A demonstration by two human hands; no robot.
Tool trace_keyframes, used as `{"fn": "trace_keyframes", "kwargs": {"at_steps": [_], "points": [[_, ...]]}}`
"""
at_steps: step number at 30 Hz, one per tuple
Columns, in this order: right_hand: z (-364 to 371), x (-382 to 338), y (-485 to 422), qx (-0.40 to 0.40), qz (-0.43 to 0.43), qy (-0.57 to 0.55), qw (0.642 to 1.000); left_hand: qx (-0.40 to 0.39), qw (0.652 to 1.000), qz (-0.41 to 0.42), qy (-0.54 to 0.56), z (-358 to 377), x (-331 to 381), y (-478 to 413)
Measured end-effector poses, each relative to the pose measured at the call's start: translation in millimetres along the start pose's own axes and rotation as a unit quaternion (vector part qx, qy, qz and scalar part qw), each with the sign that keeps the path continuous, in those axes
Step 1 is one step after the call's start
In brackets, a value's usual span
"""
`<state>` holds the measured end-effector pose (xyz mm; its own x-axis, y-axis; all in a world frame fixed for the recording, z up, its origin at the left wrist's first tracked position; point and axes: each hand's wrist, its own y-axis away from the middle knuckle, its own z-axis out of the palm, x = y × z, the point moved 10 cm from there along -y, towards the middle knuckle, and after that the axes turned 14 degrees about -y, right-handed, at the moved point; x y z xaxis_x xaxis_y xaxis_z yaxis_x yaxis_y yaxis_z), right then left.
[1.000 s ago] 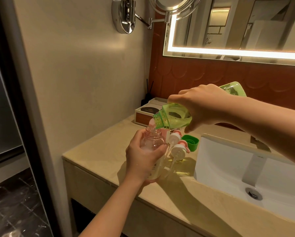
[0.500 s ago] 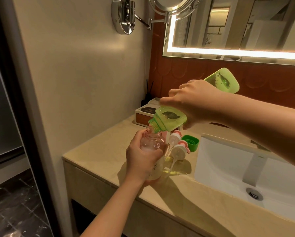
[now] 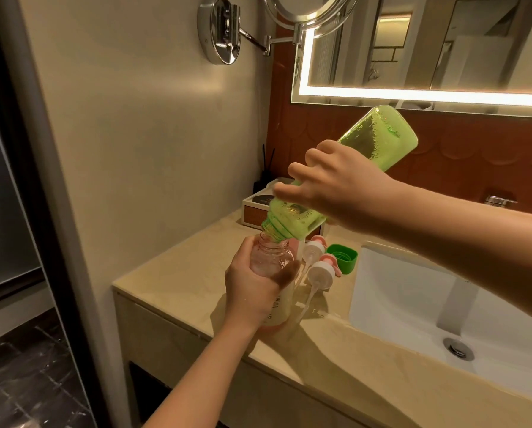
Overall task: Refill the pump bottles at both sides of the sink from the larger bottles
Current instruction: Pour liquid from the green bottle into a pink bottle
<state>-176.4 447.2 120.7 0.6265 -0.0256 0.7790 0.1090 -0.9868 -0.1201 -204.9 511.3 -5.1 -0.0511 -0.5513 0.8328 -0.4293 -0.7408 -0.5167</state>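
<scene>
Left hand [image 3: 255, 291] grips clear pinkish pump bottle [image 3: 272, 256], upright on counter [image 3: 178, 273], left of sink [image 3: 397, 288], neck open. My fingers curl round far side, mostly hidden. Label under palm; few dark characters show, unreadable.

Right hand [image 3: 338, 186] grips green refill bottle [image 3: 378, 140], tilted, mouth touching pump bottle's opening. Fingers curled over it, slightly spread; thumb hidden. Dark mark near shoulder, illegible. Flow not discernible.

Two white pump heads [image 3: 321, 271] and green cap [image 3: 345, 259] lie just right. Sink cut off at right edge.

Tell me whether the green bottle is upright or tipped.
Tipped: the green bottle slants neck-down, mouth at the open pump bottle.
</scene>
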Motion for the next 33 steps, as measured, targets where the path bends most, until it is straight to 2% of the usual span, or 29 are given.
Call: {"fn": "trace_keyframes", "kwargs": {"at_steps": [8,15,18,21,25,28,33], "points": [[5.0,1.9,10.1,0.026,0.035,-0.036,0.998,-0.007,1.000,0.013,-0.023,0.0,5.4,0.8],[29.4,15.3,24.1,0.032,0.087,-0.127,0.987,0.001,0.999,0.010,-0.038,-2.2,2.1,-0.1],[44.6,18.8,30.7,0.040,0.119,-0.203,0.971,-0.012,0.999,0.011,-0.048,-0.3,2.6,-0.2],[58.7,30.3,39.4,0.069,0.186,-0.347,0.917,-0.013,0.999,0.011,-0.045,-0.6,1.8,-1.6],[77.7,54.5,53.4,0.163,0.274,-0.521,0.792,-0.014,0.999,0.008,-0.039,-0.8,-2.0,-4.7],[88.8,73.9,60.0,0.249,0.320,-0.584,0.703,-0.022,0.999,0.004,-0.044,0.5,-4.8,-8.0],[118.9,105.1,62.1,0.311,0.402,-0.609,0.609,-0.039,0.999,-0.008,-0.037,2.2,-9.6,-16.5]]}}
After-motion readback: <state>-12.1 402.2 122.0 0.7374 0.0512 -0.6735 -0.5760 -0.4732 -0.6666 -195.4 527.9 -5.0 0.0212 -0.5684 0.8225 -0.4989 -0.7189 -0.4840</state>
